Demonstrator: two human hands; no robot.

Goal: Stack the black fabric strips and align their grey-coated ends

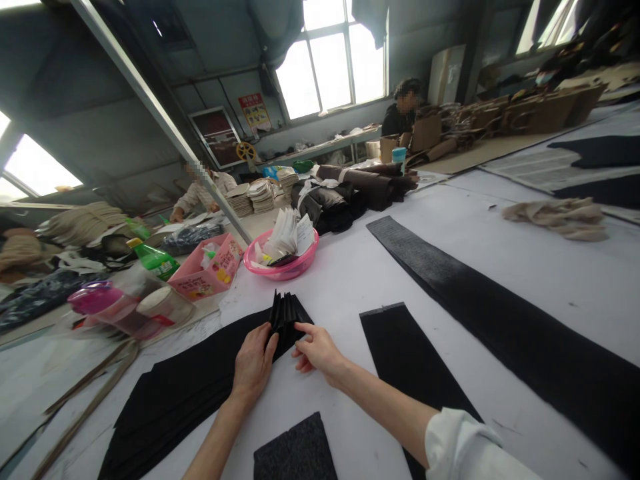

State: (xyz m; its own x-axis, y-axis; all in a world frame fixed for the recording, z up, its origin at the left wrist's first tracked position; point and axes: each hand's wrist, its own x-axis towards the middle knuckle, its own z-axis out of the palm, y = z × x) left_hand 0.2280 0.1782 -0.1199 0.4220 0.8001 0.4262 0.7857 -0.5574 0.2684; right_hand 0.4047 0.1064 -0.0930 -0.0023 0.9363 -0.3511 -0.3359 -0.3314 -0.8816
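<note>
A stack of black fabric pieces [200, 363] lies on the white table, its layers stepped along the near left side. At its far end several layers stand up, bent and fanned into narrow folds [283, 312]. My left hand [254, 360] is closed around the left side of these raised layers, thumb towards me. From the right, my right hand [319, 351] reaches in with its index finger stretched out against the folds. Its other fingers are loosely curled, apart from the fabric, and appear to hold nothing.
Black fabric strips [415, 353] and a longer folded strip [480, 300] lie to the right. A dark grey piece [297, 453] is nearest me. Beyond stand a pink basin [295, 268] with papers, a pink box [210, 277], and dark fabric rolls [370, 188]. Two people sit farther back.
</note>
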